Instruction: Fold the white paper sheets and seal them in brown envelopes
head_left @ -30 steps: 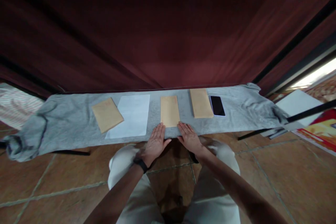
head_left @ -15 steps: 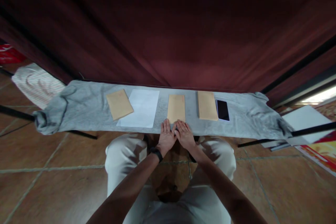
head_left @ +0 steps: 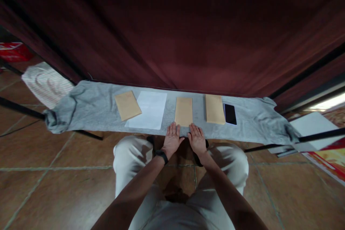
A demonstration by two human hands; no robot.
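Observation:
A brown paper envelope lies flat on the grey cloth in front of me. My left hand rests palm down at its near left corner, fingers stretched out. On the other side, my right hand lies flat at the near right corner, fingers extended and holding nothing. To the right is a thicker stack of brown envelopes. Another brown envelope pile sits tilted at the left, overlapping a white sheet of paper.
A smartphone lies beside the right stack. Grey cloth covers the narrow table. A dark red curtain hangs behind it. At the left is a striped cloth; white boards and a red-yellow package stand at the right.
My hands have moved apart, from touching at the envelope's near edge to its two near corners. The whole view has shifted slightly.

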